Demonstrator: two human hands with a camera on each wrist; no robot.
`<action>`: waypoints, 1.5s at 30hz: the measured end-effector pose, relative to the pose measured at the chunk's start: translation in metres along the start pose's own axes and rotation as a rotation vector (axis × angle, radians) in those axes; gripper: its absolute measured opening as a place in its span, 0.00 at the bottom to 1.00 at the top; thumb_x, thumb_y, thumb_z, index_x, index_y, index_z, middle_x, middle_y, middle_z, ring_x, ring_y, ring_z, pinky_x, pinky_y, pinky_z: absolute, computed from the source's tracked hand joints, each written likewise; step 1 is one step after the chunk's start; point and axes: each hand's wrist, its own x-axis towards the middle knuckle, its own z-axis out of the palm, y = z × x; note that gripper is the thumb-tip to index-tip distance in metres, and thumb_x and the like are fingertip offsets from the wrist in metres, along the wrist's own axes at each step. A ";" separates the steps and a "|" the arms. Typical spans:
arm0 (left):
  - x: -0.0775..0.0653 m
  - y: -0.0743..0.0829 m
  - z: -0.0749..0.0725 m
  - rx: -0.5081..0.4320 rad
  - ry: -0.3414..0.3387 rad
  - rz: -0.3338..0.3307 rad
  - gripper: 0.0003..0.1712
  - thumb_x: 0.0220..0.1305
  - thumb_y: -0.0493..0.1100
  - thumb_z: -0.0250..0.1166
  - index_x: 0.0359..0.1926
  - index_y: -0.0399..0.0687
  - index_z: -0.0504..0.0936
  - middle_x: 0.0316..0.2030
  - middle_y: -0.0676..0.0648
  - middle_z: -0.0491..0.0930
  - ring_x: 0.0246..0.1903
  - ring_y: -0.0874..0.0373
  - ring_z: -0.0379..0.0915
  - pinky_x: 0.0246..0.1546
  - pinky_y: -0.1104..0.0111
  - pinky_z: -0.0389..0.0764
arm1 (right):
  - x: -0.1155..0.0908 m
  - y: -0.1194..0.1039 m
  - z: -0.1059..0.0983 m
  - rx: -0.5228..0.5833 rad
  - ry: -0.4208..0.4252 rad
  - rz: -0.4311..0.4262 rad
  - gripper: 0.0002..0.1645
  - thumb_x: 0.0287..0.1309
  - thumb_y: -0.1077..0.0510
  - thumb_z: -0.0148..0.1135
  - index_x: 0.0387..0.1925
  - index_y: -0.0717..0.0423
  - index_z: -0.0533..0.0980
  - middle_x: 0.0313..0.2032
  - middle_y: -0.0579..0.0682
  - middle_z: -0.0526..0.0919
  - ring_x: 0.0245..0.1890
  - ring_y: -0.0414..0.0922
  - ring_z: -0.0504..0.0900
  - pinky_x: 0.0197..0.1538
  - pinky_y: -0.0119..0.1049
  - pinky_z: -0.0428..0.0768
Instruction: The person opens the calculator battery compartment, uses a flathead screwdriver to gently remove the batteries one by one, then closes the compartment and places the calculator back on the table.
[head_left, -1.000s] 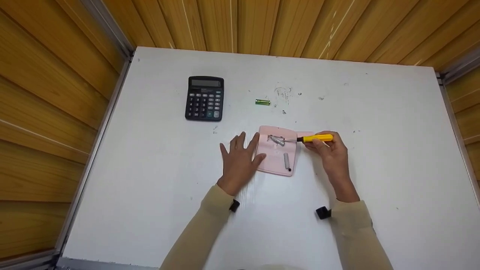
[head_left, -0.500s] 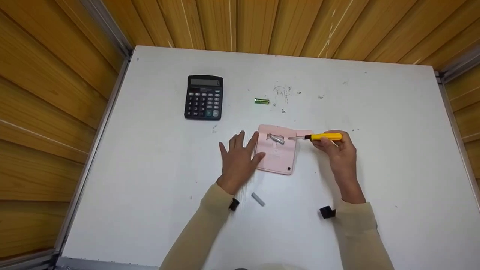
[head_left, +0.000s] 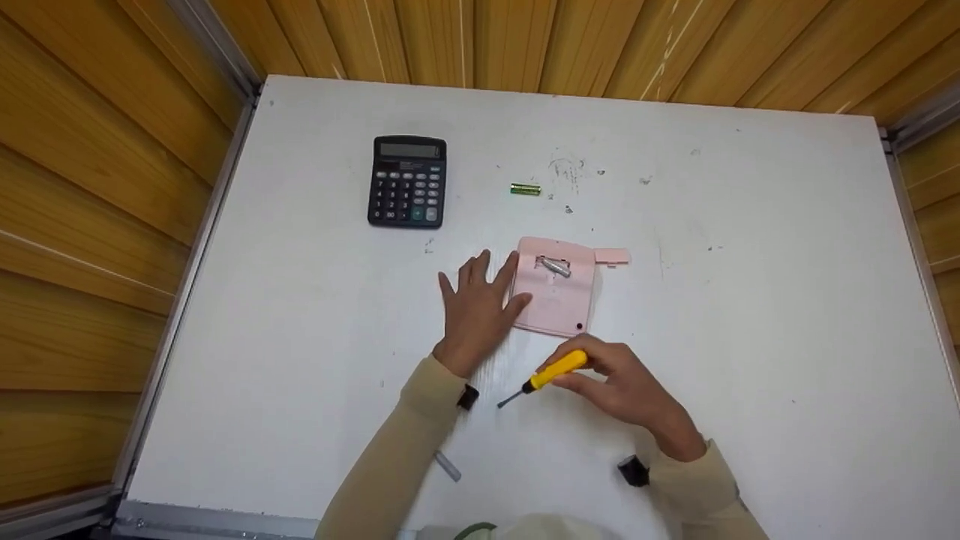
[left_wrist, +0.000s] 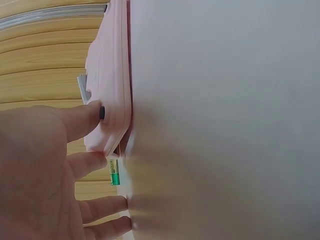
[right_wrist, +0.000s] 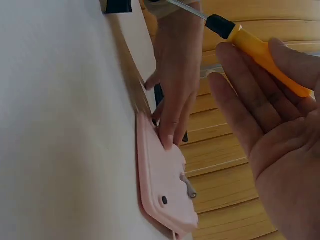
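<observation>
A pink plastic device (head_left: 551,304) lies on the white table with its back up and its battery slot uncovered. One silver-grey battery (head_left: 556,267) sits tilted, partly out of that slot. My left hand (head_left: 478,319) is spread at the device's left side, its thumb (left_wrist: 82,120) resting on the back near a black foot. Between thumb and fingers, my right hand (head_left: 619,382) holds a yellow-handled screwdriver (head_left: 559,369) below the device, its tip toward the lower left. A second silver-grey battery (head_left: 448,466) lies beside my left sleeve, partly hidden by it.
A black calculator (head_left: 407,182) lies face up at the back left. Right of it is a green battery (head_left: 525,190). A small pink cover (head_left: 611,256) lies off the device's upper right corner. Wood-patterned panels (head_left: 525,45) border the table.
The loose battery has rolled off the pink device toward the near left. My right hand has carried the screwdriver away from the slot, down and left. My left hand stays in place.
</observation>
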 end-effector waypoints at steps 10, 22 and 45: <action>0.002 -0.002 -0.001 -0.040 0.021 0.012 0.41 0.77 0.66 0.59 0.83 0.60 0.63 0.76 0.35 0.64 0.76 0.38 0.58 0.69 0.25 0.53 | 0.003 0.013 -0.039 -0.067 0.453 0.088 0.18 0.64 0.81 0.64 0.54 0.72 0.76 0.48 0.59 0.84 0.44 0.46 0.82 0.50 0.28 0.82; 0.002 -0.001 -0.002 -0.050 0.002 0.000 0.41 0.77 0.66 0.59 0.83 0.61 0.63 0.77 0.35 0.63 0.76 0.38 0.57 0.69 0.25 0.51 | 0.000 0.047 -0.071 -0.015 1.016 0.219 0.17 0.70 0.68 0.68 0.55 0.71 0.74 0.51 0.58 0.80 0.51 0.49 0.87 0.56 0.33 0.83; 0.002 -0.001 -0.001 -0.055 0.016 0.007 0.40 0.77 0.66 0.60 0.83 0.61 0.64 0.76 0.35 0.64 0.76 0.38 0.57 0.68 0.25 0.52 | -0.002 0.059 -0.092 -0.548 0.809 0.777 0.17 0.73 0.59 0.66 0.54 0.69 0.79 0.50 0.62 0.83 0.47 0.53 0.81 0.47 0.27 0.78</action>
